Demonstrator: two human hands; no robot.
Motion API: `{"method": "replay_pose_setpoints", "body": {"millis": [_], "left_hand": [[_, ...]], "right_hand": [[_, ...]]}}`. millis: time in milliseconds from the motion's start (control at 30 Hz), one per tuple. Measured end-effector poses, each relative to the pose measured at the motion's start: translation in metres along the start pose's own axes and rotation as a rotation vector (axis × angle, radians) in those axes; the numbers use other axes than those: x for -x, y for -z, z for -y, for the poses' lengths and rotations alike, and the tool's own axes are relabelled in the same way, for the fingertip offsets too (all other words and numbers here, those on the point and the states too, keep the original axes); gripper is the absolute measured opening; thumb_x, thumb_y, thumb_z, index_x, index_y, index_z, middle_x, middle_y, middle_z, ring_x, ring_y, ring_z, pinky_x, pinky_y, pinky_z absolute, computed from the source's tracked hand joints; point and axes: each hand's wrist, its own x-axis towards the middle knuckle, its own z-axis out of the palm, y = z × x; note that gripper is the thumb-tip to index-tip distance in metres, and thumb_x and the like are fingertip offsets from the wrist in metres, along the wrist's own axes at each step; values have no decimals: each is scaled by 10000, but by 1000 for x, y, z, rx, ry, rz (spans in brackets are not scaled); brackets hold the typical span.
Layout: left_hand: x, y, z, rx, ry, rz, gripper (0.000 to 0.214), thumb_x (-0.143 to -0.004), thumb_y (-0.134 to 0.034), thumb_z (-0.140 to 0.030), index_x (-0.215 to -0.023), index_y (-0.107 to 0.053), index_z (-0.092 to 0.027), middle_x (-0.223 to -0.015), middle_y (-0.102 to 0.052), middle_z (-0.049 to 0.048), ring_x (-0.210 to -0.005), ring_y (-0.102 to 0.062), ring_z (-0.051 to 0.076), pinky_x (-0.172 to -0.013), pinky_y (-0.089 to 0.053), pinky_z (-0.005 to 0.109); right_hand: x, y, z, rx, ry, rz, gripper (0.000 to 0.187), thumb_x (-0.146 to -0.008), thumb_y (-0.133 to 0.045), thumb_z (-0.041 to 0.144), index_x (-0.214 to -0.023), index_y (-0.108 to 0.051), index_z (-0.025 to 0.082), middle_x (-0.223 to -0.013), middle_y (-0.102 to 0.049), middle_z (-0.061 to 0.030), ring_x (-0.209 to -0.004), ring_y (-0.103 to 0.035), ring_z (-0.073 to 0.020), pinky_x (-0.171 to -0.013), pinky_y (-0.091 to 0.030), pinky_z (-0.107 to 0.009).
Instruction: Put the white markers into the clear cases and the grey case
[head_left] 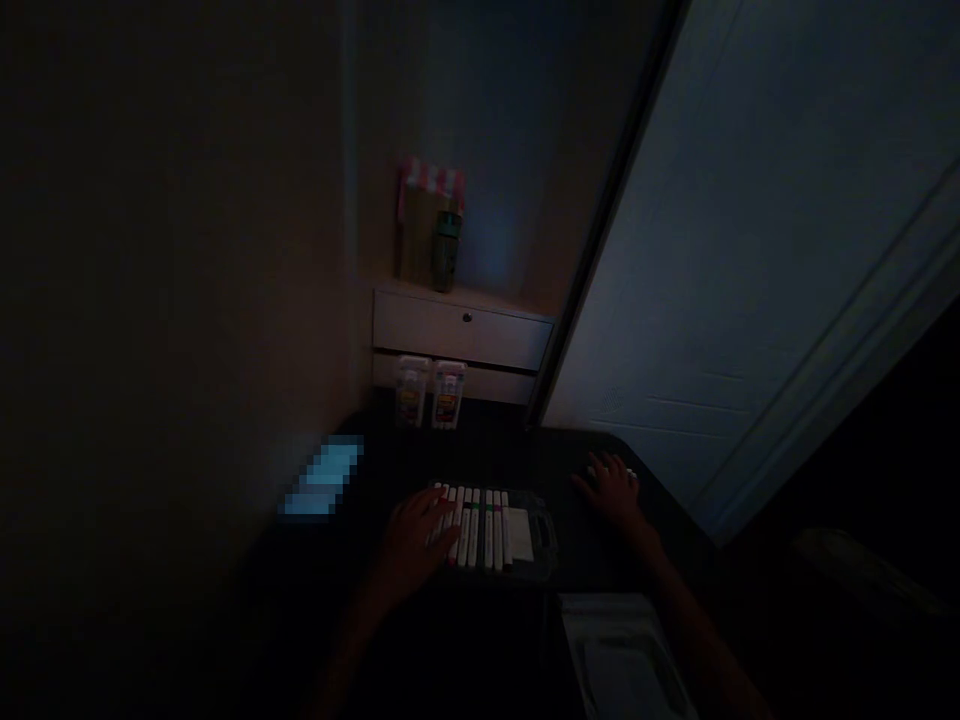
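The scene is very dark. A clear tray of white-barrelled markers (pixel 487 528) lies on a dark table (pixel 465 450). My left hand (pixel 416 535) rests on the left end of the marker row, its fingers curled over the markers. My right hand (pixel 611 485) lies flat on the table to the right of the tray, fingers spread, holding nothing. A clear plastic lid (pixel 622 655) lies near the front edge, beside my right forearm.
A glowing screen (pixel 324 478) lies at the left of the table. Two small clear containers (pixel 429 393) stand at the back under a white drawer shelf (pixel 461 335). On the shelf stand a pink-striped box (pixel 429 205) and a bottle (pixel 446 250). A white door (pixel 750 300) fills the right.
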Motion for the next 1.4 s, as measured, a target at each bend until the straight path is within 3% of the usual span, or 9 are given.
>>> {"method": "replay_pose_setpoints", "body": {"millis": [100,233,367,600,733,867,1000,1400], "left_hand": [[0,1,-1,8,5,-4,339,-956,-631,-343,-1268,-732,-255,-1466,-642,104,-1367,-580,308,-1145,-465,541],[0,3,-3,10,4,-4,326,-956,-628,-335,-1254,-736,-259,-1450,-653,92,-1355,-588,302,-1146,-468,531],[0,2,-2,-3,-6,-10,328,-961,-624,-352,-1258,-734,-266,-1445,-657,85,-1355,-588,306,-1144,-470,535],[1,2,-2,-9,-26,-36,323,-963,-619,-362,-1252,-737,-280,-1435,-663,81,-1338,-602,302,-1126,-490,522],[-1,4,-4,-11,-26,-14,325,-974,-598,-373,-1251,-734,-271,-1429,-665,85,-1331,-606,299,-1136,-480,529],[-2,2,-3,-10,-27,-7,318,-963,-604,-363,-1234,-741,-267,-1433,-662,88,-1335,-604,307,-1137,-480,536],[-1,-2,0,-5,-33,-31,328,-966,-604,-377,-1246,-736,-272,-1431,-665,81,-1336,-605,298,-1139,-482,525],[-1,0,-1,-16,-28,-32,323,-959,-611,-377,-1237,-743,-280,-1417,-673,80,-1327,-612,306,-1136,-485,528]], "right_hand": [[-3,-2,-2,42,-65,103,700,-1002,-445,598,-1584,-413,211,-1654,-373,-177,-1561,-251,-356,-1210,-211,-616],[2,3,0,24,-5,152,673,-1020,-372,605,-1569,-437,222,-1631,-407,-195,-1535,-302,-380,-1178,-249,-657],[16,8,6,9,59,137,620,-1023,-391,573,-1536,-487,238,-1603,-456,-180,-1523,-328,-380,-1171,-286,-647],[52,-5,33,30,137,73,583,-1047,-415,451,-1573,-439,202,-1637,-419,-168,-1546,-295,-387,-1189,-275,-646],[62,-1,45,-5,135,50,554,-1059,-395,441,-1567,-446,228,-1628,-438,-144,-1548,-297,-358,-1205,-266,-608],[64,8,44,-92,55,-56,625,-1010,-493,496,-1561,-436,208,-1642,-353,-198,-1508,-335,-380,-1158,-331,-592],[69,14,41,-179,-27,-145,555,-956,-565,500,-1425,-550,205,-1487,-475,-204,-1361,-460,-387,-1038,-432,-573],[72,23,38,-273,-2,-125,276,-973,-565,446,-1052,-676,205,-1154,-620,-118,-1039,-654,-271,-869,-497,-380]]}}
